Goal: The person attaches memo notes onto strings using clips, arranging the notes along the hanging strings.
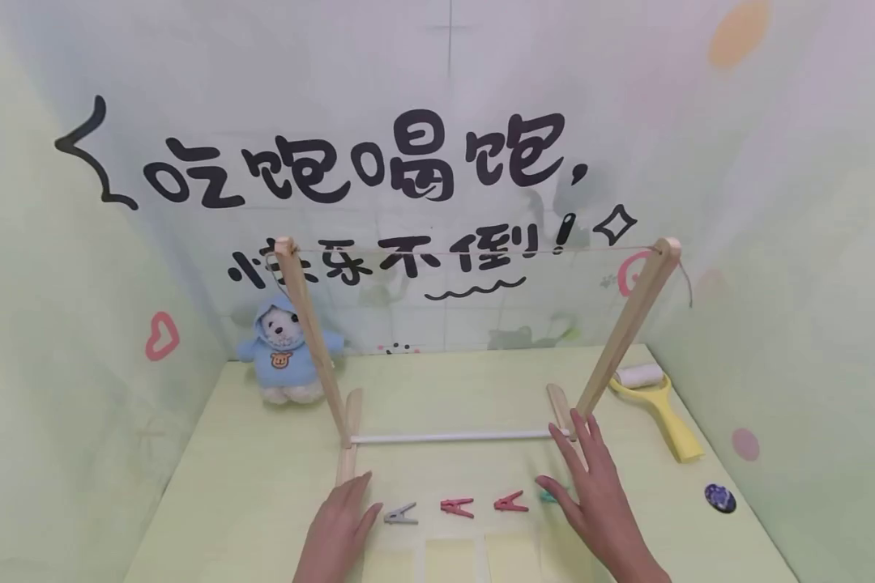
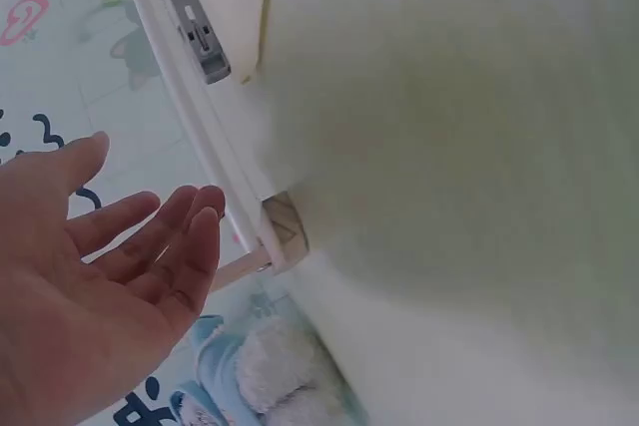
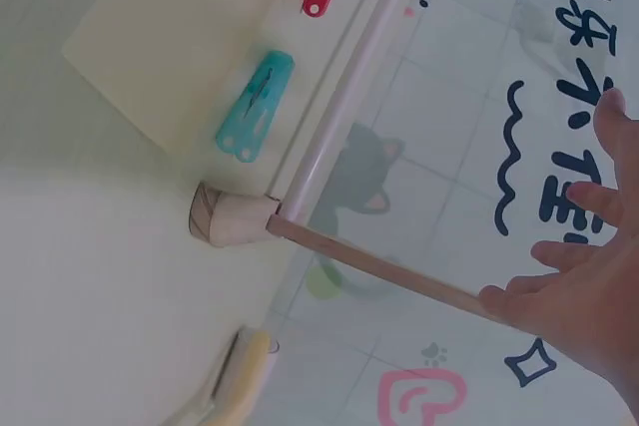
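A wooden stand has two leaning posts, a left post [image 1: 309, 340] and a right post [image 1: 627, 332], joined low down by a white rod [image 1: 459, 437]. A thin string [image 1: 474, 250] runs between their tops. My left hand [image 1: 338, 526] holds nothing and hovers by the left foot, fingers loosely bent in the left wrist view. My right hand [image 1: 596, 502], fingers spread, is near the right post's base; whether it touches is unclear. Between the hands lie a grey clothespin [image 1: 401, 513], two red clothespins [image 1: 457, 508] and a teal clothespin [image 3: 256, 107], partly hidden by my right thumb in the head view.
Several pale yellow paper squares [image 1: 450, 560] lie at the table's front. A plush toy in a blue hoodie [image 1: 286, 360] sits at the back left. At the right are a yellow-handled lint roller [image 1: 663, 413] and a dark purple oval object [image 1: 720, 498]. Printed walls surround the table [image 1: 211, 486].
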A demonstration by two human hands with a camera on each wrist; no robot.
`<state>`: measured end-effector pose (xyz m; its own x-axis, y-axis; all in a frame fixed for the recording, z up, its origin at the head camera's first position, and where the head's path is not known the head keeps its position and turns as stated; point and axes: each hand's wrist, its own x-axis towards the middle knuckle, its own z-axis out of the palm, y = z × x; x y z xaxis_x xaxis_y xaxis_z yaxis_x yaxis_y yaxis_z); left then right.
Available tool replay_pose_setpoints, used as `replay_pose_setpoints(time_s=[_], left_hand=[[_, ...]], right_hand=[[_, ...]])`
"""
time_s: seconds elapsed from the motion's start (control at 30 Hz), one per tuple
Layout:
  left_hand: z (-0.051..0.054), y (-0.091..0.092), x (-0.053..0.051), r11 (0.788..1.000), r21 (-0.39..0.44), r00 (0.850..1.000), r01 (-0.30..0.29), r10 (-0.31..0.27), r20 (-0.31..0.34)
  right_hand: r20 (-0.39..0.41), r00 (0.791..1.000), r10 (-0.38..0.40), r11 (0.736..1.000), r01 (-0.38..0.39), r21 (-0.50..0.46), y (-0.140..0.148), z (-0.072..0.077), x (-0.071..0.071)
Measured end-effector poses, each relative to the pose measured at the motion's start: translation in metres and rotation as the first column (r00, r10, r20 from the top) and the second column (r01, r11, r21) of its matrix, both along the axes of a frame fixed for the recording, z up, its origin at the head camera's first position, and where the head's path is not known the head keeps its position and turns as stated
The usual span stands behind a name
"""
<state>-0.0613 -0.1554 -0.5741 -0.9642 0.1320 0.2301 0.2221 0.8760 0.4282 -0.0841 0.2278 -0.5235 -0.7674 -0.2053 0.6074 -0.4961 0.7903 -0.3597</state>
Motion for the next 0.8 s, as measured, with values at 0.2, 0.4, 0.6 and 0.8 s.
replay_pose_setpoints(time_s=[0.2, 0.4, 0.6, 0.8], left_hand=[[-0.020, 0.000, 0.014, 0.994, 0.026, 0.968, -0.106, 0.097, 0.232], [-0.032, -0.007, 0.019, 0.978, 0.155, 0.918, -0.143, 0.073, 0.389], [-0.047, -0.017, 0.019, 0.957, 0.278, 0.890, -0.083, -0.054, 0.453], [-0.054, -0.018, 0.018, 0.951, 0.307, 0.914, -0.037, -0.092, 0.395]], right_hand=[[0.014, 1.000, 0.018, 1.000, -0.018, -0.004, -0.015, -0.007, -0.003], [0.016, 0.997, 0.081, 0.996, -0.081, 0.026, -0.041, -0.017, -0.010], [0.070, 0.970, 0.231, 0.968, -0.236, 0.081, -0.088, -0.044, -0.008], [0.175, 0.921, 0.349, 0.925, -0.368, 0.095, -0.132, -0.064, -0.007]])
